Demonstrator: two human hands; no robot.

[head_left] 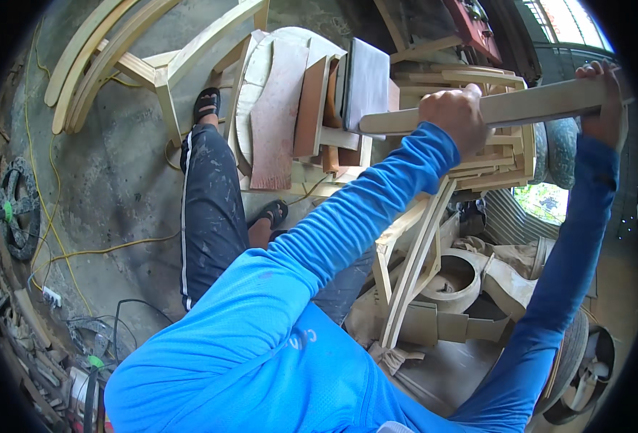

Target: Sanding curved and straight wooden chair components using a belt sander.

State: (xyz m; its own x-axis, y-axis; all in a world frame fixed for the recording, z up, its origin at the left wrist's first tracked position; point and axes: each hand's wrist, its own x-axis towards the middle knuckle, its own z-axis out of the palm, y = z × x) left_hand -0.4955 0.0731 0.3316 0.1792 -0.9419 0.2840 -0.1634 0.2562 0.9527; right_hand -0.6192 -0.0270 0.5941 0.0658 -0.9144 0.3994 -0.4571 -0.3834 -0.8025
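Observation:
A long pale wooden slat (528, 106) with a rounded end is held in both of my hands. My left hand (454, 117) wraps around it nearer the rounded end. My right hand (603, 101) grips it close to its other end, at the far right. The rounded end lies against or just over the lower edge of a grey flat-faced panel (368, 85); I cannot tell if they touch. Reddish-brown boards (310, 108) and a pinkish rough board (279, 115) stand beside that panel on its left.
A curved wooden frame (161, 72) stands at the far left. Several pale wooden pieces (495, 162) are stacked below the slat. Yellow cable (117, 247) crosses the concrete floor. A black wheel (19, 209) and scrap wood (27, 317) lie along the left side.

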